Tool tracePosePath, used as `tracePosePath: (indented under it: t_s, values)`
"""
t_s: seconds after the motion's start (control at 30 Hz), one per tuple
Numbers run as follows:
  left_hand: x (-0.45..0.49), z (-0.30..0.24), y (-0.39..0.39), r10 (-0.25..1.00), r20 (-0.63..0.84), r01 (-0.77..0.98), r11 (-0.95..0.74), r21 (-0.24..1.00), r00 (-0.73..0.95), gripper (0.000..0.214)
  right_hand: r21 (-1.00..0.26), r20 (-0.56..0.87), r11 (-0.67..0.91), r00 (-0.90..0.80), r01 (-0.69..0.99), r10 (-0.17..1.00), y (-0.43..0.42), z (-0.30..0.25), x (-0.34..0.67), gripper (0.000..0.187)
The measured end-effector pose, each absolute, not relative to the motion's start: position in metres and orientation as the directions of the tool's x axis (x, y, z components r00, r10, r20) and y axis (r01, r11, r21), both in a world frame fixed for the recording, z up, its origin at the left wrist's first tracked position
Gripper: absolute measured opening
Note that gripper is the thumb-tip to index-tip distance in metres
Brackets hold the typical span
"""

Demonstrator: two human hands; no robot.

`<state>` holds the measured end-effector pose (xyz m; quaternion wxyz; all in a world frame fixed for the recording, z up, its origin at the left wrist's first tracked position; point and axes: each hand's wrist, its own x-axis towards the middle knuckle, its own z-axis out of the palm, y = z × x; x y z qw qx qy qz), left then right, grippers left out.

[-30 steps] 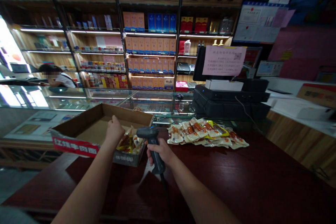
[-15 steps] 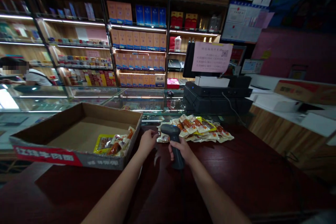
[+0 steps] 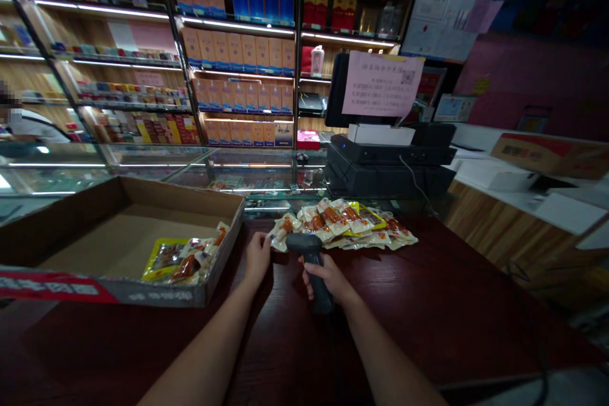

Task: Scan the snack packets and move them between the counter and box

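Observation:
My right hand (image 3: 328,278) is wrapped round the grip of a dark barcode scanner (image 3: 309,260), its head pointing away from me over the dark red counter (image 3: 428,304). My left hand (image 3: 257,257) is closed on the near end of a snack packet (image 3: 281,229) at the left edge of a pile of snack packets (image 3: 352,223) lying on the counter. To the left stands a shallow cardboard box (image 3: 118,295) with a few more packets (image 3: 185,260) in its right corner.
A black cash register with a monitor and a pink notice (image 3: 385,158) stands behind the pile. Glass display cases (image 3: 200,171) and lit shelves of boxed goods (image 3: 242,57) fill the back. Another person (image 3: 23,127) is at far left. A long box (image 3: 547,152) lies at right.
My left hand left the cardboard box and moved right to the pile, closing on a packet at its edge. The scanner stayed in my right hand. The view shifted left and down.

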<state>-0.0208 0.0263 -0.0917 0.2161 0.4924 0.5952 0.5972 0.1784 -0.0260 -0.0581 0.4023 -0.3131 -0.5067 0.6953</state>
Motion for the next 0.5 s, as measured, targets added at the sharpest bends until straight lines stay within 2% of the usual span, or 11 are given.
tracePosePath:
  t_s: [0.1,0.17,0.37,0.5]
  values:
    - [-0.0262,-0.0951,0.0318,0.851,0.223,0.033,-0.235,0.971,-0.476,0.029,-0.96,-0.034,-0.173,-0.52,-0.221,0.853,-0.0277,-0.0589,0.1762,0.044]
    - [-0.0257,-0.0952,0.0335,0.863,0.165,-0.09,-0.234,0.968,-0.478,0.032,-0.96,-0.034,-0.176,-0.533,-0.218,0.845,-0.0281,-0.0603,0.1758,0.045]
    - [-0.0201,-0.0874,0.028,0.871,0.143,-0.156,-0.241,0.958,-0.469,0.035,-0.965,-0.005,-0.141,-0.526,-0.219,0.85,-0.0274,-0.064,0.1766,0.043]
    - [-0.0199,-0.0866,0.0261,0.854,0.166,-0.069,-0.228,0.971,-0.493,0.035,-0.967,0.006,-0.127,-0.519,-0.221,0.855,-0.0291,-0.0607,0.1761,0.04]
